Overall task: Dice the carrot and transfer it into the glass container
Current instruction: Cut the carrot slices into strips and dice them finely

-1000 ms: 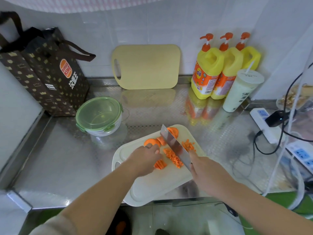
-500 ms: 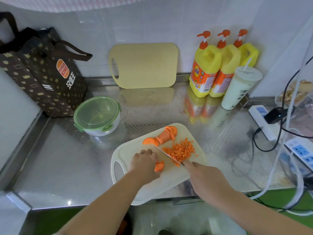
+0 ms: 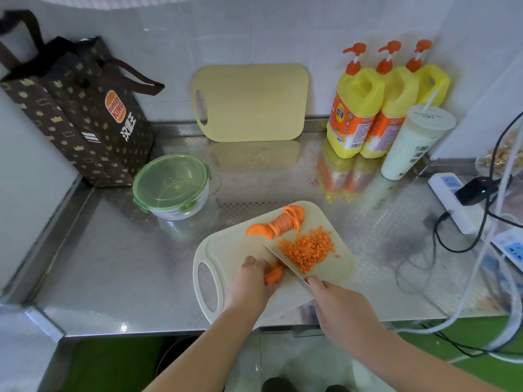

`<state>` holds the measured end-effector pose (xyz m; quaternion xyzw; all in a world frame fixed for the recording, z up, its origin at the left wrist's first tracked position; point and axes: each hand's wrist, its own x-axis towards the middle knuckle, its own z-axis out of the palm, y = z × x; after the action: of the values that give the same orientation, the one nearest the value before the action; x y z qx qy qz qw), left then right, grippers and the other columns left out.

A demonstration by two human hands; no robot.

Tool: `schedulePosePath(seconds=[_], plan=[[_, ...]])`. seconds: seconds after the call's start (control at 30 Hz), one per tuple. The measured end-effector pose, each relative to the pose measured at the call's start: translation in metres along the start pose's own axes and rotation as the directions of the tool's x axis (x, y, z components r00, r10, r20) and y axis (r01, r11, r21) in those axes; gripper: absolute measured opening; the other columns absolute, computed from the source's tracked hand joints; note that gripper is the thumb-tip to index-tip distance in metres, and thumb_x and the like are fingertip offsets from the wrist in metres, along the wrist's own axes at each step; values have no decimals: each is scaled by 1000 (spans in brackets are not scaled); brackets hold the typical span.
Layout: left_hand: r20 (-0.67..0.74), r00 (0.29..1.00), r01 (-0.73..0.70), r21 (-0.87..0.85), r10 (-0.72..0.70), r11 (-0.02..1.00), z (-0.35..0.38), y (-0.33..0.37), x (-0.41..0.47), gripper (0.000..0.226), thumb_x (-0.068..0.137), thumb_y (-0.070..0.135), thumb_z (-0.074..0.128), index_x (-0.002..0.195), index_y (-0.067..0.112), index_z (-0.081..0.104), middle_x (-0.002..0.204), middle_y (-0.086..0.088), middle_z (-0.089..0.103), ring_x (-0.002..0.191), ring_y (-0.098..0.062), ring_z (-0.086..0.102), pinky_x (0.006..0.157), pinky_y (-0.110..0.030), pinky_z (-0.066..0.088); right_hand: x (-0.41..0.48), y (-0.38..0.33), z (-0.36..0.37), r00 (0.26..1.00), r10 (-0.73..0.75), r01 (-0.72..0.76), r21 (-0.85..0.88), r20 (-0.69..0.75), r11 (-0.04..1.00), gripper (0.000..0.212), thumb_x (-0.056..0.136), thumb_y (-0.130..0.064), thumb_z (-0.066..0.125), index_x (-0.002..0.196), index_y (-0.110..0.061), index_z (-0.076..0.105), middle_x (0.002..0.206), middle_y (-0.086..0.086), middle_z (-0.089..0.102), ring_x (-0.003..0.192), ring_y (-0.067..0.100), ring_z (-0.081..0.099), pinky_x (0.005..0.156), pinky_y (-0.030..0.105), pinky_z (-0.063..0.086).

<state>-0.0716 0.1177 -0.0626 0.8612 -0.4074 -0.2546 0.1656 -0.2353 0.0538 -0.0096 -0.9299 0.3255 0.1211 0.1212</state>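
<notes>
Moved since one second earlier, head view: knife (image 3: pixel 285 265) turned from broadside to edge-down; diced carrot (image 3: pixel 307 251) gathered into one heap at 3 o'clock of blade. Found left hand (image 3: pixel 249 287) with fingers curled over small carrot stack (image 3: pixel 274 274), holding it just beside blade at 9 o'clock. Found right hand (image 3: pixel 342 309) clenched round knife handle, handle itself hidden. Recorded fanned carrot slices (image 3: pixel 283 223) at 12 o'clock on white cutting board (image 3: pixel 235 250). Located glass container (image 3: pixel 171 186), green lid on top, at 10 o'clock of board, apart from it, on steel counter (image 3: pixel 113 264).
</notes>
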Motion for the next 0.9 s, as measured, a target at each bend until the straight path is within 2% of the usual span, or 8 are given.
schedulePosePath(seconds=[0.1, 0.33, 0.43, 0.53, 0.7, 0.9], plan=[[-5, 1000, -3, -40, 3, 999, 1, 2, 3, 33, 88, 29, 62, 118, 17, 57, 116, -2, 49, 98, -19, 55, 81, -24, 44, 2, 1, 3, 1000, 22, -23, 117, 9, 993, 12, 94, -14, 38, 103, -21, 37, 82, -8, 44, 72, 19, 51, 62, 30, 40], [-23, 1000, 3, -52, -5, 999, 2, 9, 7, 33, 89, 29, 61, 119, 17, 57, 117, -2, 49, 99, -20, 56, 81, -26, 46, 4, 5, 0, 999, 19, -24, 133, 37, 991, 11, 96, -18, 38, 106, -22, 39, 80, -9, 44, 70, 17, 48, 62, 27, 39], [-27, 1000, 8, -54, -10, 999, 5, 8, 6, 37, 86, 31, 63, 120, 17, 55, 118, -1, 48, 99, -20, 56, 83, -29, 48, 3, 5, -4, 999, 37, -42, 147, 33, 988, 9, 96, -17, 38, 101, -23, 35, 73, -10, 40, 67, 16, 47, 55, 25, 34], [-51, 999, 11, -90, -15, 996, 7, 7, 4, 39, 84, 33, 64, 118, 17, 56, 116, 1, 49, 98, -18, 54, 83, -30, 47, 2, 8, -10, 999, 44, -44, 140, 3, 989, 17, 95, -15, 38, 110, -22, 37, 69, -12, 37, 60, 13, 42, 46, 22, 25], [-81, 997, 7, -80, -13, 997, 8, 7, 4, 28, 87, 38, 59, 106, 18, 60, 107, 2, 51, 89, -19, 56, 80, -36, 50, -3, 2, -13, 999, 15, -18, 103, 36, 994, 20, 96, -17, 36, 116, -21, 36, 72, -11, 35, 70, 18, 45, 60, 29, 34], [-112, 994, 5, -93, -16, 996, 10, 7, 3, 20, 87, 35, 59, 99, 19, 60, 102, 3, 53, 85, -20, 57, 77, -38, 52, -6, -6, -11, 998, -2, -4, 95, 62, 995, 25, 97, -16, 37, 122, -19, 36, 77, -10, 37, 71, 17, 44, 62, 29, 36]])
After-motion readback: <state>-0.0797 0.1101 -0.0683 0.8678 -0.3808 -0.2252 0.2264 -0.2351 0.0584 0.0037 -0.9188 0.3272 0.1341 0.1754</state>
